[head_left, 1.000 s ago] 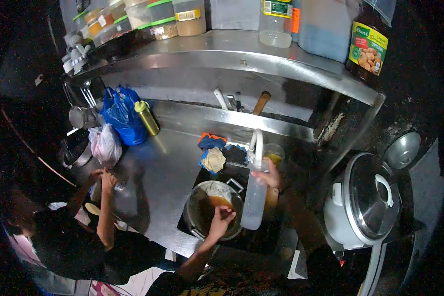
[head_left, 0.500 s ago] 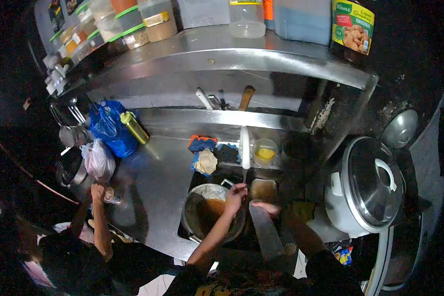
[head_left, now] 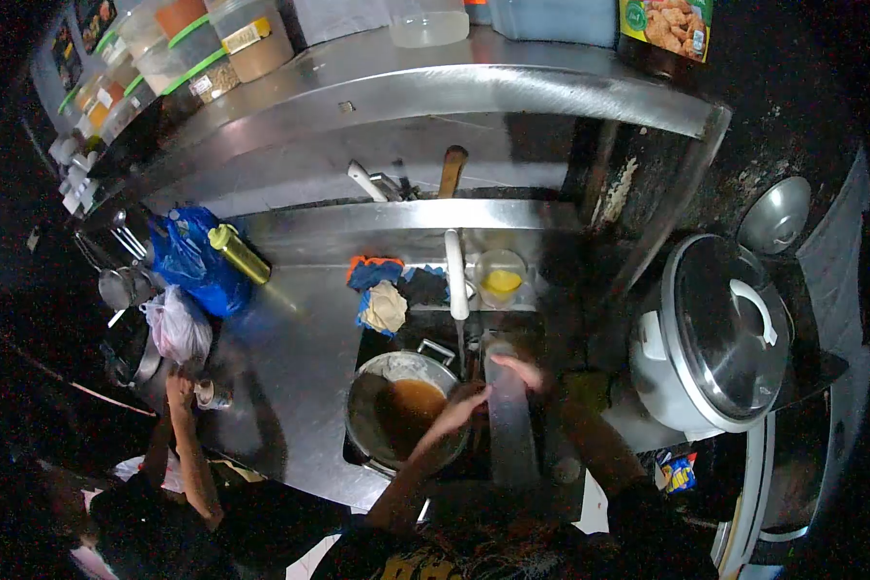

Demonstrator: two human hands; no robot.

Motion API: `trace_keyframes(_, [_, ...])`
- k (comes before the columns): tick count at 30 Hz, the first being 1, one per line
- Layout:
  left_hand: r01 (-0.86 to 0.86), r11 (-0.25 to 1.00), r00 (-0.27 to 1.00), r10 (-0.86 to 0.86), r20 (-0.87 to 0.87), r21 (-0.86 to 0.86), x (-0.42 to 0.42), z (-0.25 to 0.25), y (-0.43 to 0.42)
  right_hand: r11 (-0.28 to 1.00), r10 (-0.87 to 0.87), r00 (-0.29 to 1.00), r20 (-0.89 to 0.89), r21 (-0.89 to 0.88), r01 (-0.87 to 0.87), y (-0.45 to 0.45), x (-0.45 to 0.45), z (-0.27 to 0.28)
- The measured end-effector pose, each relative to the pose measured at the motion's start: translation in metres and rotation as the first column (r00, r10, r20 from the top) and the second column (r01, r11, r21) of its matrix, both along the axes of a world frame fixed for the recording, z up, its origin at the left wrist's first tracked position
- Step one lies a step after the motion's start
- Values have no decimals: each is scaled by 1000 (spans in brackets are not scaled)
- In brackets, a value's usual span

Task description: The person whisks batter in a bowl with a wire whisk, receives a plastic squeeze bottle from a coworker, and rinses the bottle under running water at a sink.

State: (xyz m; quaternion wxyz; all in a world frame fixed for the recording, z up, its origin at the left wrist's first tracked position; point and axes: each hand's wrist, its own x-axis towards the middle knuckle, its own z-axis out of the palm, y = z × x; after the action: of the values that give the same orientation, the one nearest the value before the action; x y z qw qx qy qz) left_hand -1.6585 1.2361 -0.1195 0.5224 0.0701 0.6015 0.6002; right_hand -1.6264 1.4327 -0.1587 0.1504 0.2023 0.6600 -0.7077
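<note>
Bottle [head_left: 512, 435] right of pot [head_left: 367, 387]; brown liquid [head_left: 414, 406] inside pot. Bottle's long axis: faucet [head_left: 456, 275] side toward wearer. Right hand [head_left: 519, 371] clasps far end; left hand [head_left: 469, 404] beside, closure unclear. Tub [head_left: 501, 264]: yellow contents [head_left: 502, 282].

Lit dimly, unevenly | glaring off shelf edge [head_left: 512, 81] | shadowed across counter [head_left: 304, 372] | motion-blurred at right hand [head_left: 518, 371] | black, grainy, bowed toward edges

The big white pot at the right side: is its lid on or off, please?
On. The lid covers the mouth of the pot, with its white handle on top.
</note>
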Motion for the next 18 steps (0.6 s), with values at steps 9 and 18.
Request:
trace_keyframes(9, [-275, 950, 959, 281, -24, 147, 2, 23, -9, 992, 71, 882, -465, -63, -113, -37, -54, 87])
trace_keyframes(18, [-563, 826, 369, 272, -889, 19, -12, 63, 0, 969, -113, 784, -611, 107, 224, -52, -62, 105])
